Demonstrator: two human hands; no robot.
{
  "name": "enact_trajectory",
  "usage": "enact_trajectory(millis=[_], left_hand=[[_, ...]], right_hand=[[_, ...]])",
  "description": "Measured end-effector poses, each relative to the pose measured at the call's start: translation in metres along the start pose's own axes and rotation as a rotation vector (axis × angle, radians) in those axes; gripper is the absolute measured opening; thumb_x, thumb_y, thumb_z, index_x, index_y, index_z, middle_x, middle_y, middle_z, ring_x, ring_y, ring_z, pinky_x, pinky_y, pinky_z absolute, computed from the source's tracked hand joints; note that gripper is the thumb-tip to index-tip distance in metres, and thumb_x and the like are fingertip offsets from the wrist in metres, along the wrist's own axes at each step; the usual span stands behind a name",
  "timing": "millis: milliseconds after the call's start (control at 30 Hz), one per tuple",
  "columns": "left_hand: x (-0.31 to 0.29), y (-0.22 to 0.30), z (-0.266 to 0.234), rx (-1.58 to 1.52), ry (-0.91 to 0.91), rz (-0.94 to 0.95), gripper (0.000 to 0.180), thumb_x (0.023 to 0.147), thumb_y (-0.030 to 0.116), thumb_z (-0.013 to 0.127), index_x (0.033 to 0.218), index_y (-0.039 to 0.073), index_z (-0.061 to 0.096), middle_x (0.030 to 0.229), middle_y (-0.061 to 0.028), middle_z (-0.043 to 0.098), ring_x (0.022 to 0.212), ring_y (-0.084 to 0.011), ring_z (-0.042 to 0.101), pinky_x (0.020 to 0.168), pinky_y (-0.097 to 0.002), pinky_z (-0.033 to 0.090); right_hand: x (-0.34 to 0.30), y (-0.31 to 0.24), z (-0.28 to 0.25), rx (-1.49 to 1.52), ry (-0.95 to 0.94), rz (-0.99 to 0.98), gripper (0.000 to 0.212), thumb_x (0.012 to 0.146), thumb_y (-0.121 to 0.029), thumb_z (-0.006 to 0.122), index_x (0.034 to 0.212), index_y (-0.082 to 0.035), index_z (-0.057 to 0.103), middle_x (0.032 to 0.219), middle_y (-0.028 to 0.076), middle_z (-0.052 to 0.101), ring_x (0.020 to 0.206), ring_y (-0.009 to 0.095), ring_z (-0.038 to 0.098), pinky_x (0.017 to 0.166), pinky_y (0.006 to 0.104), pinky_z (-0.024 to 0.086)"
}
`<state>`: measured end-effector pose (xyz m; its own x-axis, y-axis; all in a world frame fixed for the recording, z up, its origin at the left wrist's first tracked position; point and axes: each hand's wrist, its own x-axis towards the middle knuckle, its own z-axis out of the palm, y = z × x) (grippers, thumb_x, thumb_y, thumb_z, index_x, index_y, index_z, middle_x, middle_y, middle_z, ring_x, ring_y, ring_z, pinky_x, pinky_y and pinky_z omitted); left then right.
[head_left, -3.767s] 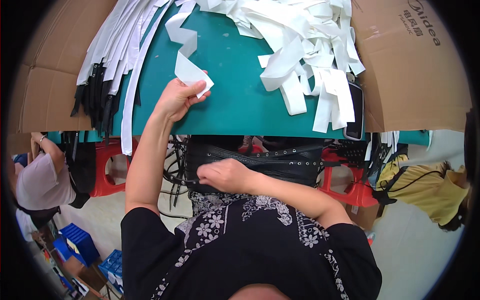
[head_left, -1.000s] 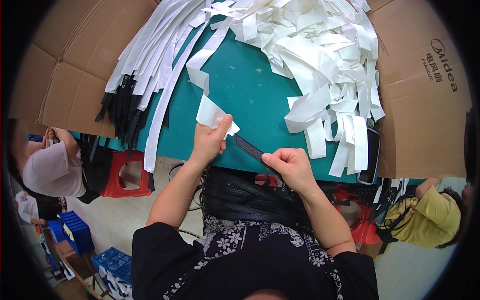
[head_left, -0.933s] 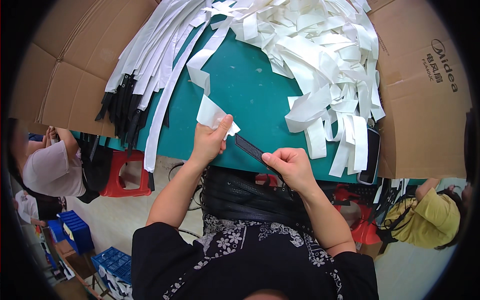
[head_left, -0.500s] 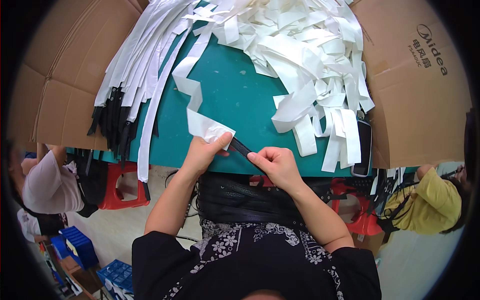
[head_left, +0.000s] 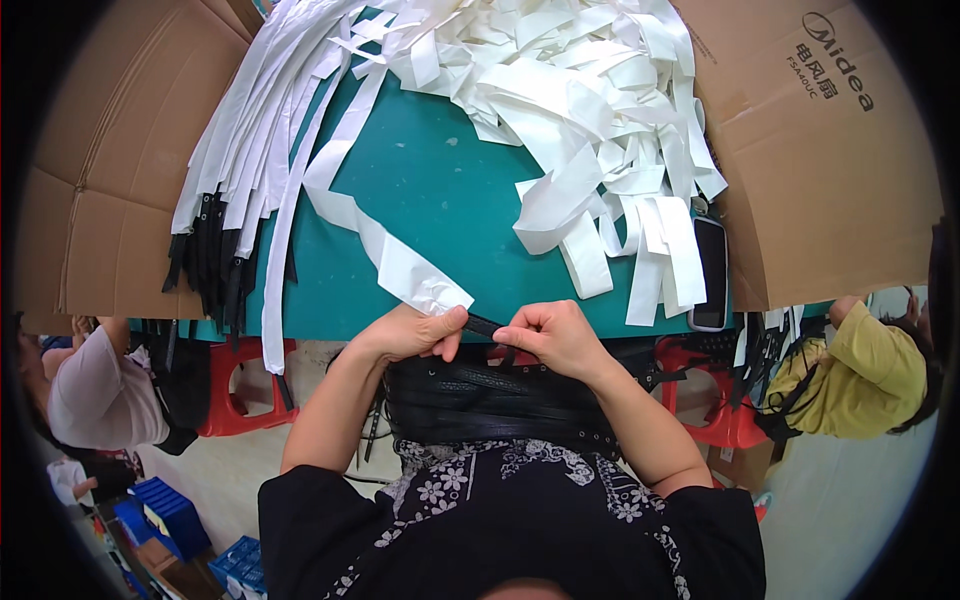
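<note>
My left hand point(head_left: 412, 333) pinches the near end of a long white paper sleeve point(head_left: 380, 250) that trails away across the teal table point(head_left: 450, 200). A black belt point(head_left: 486, 325) end sticks out of that sleeve between my hands. My right hand point(head_left: 553, 336) grips this black belt end, close beside the left hand, at the table's near edge. A bundle of black belts point(head_left: 500, 400) lies across my lap below both hands.
A heap of empty white paper strips point(head_left: 590, 110) covers the far right of the table. Sleeved belts point(head_left: 240, 180) with black ends lie in a row at the left. A phone point(head_left: 711, 272) rests at the right edge. Cardboard flaps point(head_left: 830, 150) flank the table. Other people sit at both sides.
My right hand came up from my lap and took the black belt end. Both hands have drawn together toward the table's near edge, with the sleeve pulled along.
</note>
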<state>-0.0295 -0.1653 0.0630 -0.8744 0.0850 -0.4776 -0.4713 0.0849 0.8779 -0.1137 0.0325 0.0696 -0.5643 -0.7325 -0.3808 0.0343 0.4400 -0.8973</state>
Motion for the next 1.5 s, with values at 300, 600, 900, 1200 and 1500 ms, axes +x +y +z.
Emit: enact_trajectory(millis=[300,600,900,1200,1500], left_hand=[[0.008,0.000,0.040,-0.103,-0.320,-0.123,0.055,0.085,0.047,0.050,0.044,0.010,0.048,0.042,0.0006,0.046,0.035,-0.0073,0.040,0.033,-0.0199,0.029],[0.011,-0.003,0.078,-0.383,0.277,0.181,0.028,0.088,0.027,0.054,0.078,0.001,0.055,0.058,0.0010,0.047,0.040,-0.0047,0.034,0.036,-0.0207,0.026],[0.024,0.002,0.059,-0.435,0.315,0.233,0.032,0.086,0.031,0.055,0.075,0.001,0.058,0.056,-0.0003,0.051,0.040,-0.0040,0.037,0.036,-0.0191,0.027],[0.018,-0.003,0.104,-0.362,-0.016,0.120,0.019,0.084,0.019,0.058,0.090,0.001,0.060,0.064,-0.0022,0.058,0.047,-0.0052,0.051,0.038,-0.0177,0.037],[0.014,-0.011,0.163,-0.469,-0.130,0.024,0.022,0.085,0.026,0.056,0.083,0.005,0.056,0.063,-0.0007,0.055,0.044,-0.0055,0.047,0.037,-0.0189,0.034]], right_hand=[[0.007,0.019,0.032,0.182,0.276,-0.230,0.042,0.086,-0.041,0.051,0.095,-0.002,0.059,0.053,0.003,0.055,0.049,0.007,0.051,0.047,0.0231,0.040],[-0.006,0.018,0.018,0.123,0.536,-0.237,0.035,0.090,-0.035,0.046,0.095,-0.001,0.053,0.063,0.006,0.056,0.056,0.009,0.053,0.053,0.0242,0.042],[-0.051,0.024,-0.015,-0.097,0.180,-0.071,0.018,0.086,-0.019,0.053,0.088,-0.001,0.057,0.062,-0.001,0.055,0.055,0.006,0.047,0.050,0.0215,0.038],[-0.058,0.007,-0.016,0.635,0.039,0.096,0.048,0.077,-0.008,0.045,0.123,-0.001,0.032,0.100,0.009,0.048,0.061,0.009,0.047,0.044,0.0179,0.036],[-0.090,0.069,-0.011,0.575,0.301,0.117,0.045,0.093,-0.039,0.035,0.115,-0.002,0.045,0.106,0.009,0.047,0.091,0.016,0.050,0.079,0.0268,0.042]])
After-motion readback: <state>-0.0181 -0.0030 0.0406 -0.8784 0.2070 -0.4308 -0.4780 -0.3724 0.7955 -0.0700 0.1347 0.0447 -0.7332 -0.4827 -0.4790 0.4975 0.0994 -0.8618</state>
